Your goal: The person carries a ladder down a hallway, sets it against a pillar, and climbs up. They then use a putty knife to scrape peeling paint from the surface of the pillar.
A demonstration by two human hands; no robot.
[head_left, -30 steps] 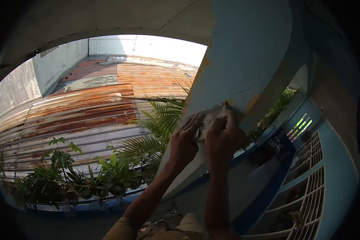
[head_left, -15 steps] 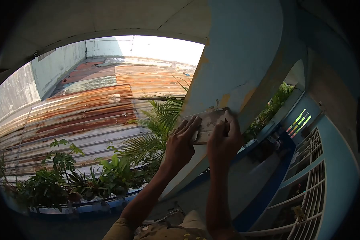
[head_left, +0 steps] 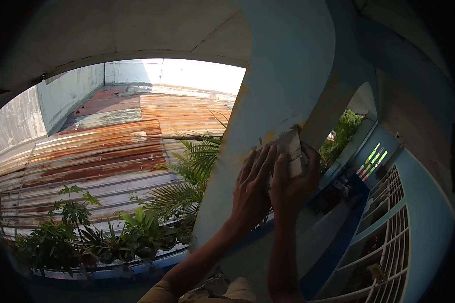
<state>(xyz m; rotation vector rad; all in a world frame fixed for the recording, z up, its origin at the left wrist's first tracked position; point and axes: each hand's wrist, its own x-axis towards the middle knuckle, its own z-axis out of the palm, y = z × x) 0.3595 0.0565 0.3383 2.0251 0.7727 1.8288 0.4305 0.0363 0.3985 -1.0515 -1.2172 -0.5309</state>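
A flat, greyish-brown block [head_left: 292, 146], looking like a sanding block, lies against the face of a light blue pillar [head_left: 288, 65]. My right hand [head_left: 297, 184] grips its right end, the thumb on the near face and the fingers round the far edge. My left hand [head_left: 252, 194] presses its left part, fingers long and close together, their tips over the block. Bare patches of yellowish old paint [head_left: 269, 136] show on the pillar beside the block. The left thumb and the block's underside are hidden.
Left of the pillar, potted plants [head_left: 136, 235] line a ledge, with a palm [head_left: 199, 161] and a rusty corrugated roof [head_left: 106, 141] beyond. At the right runs a blue corridor wall with white window bars [head_left: 384, 237].
Both hands and the block have moved rightward over the pillar, toward its right edge. The block is now tilted more steeply. The view has shifted slightly.
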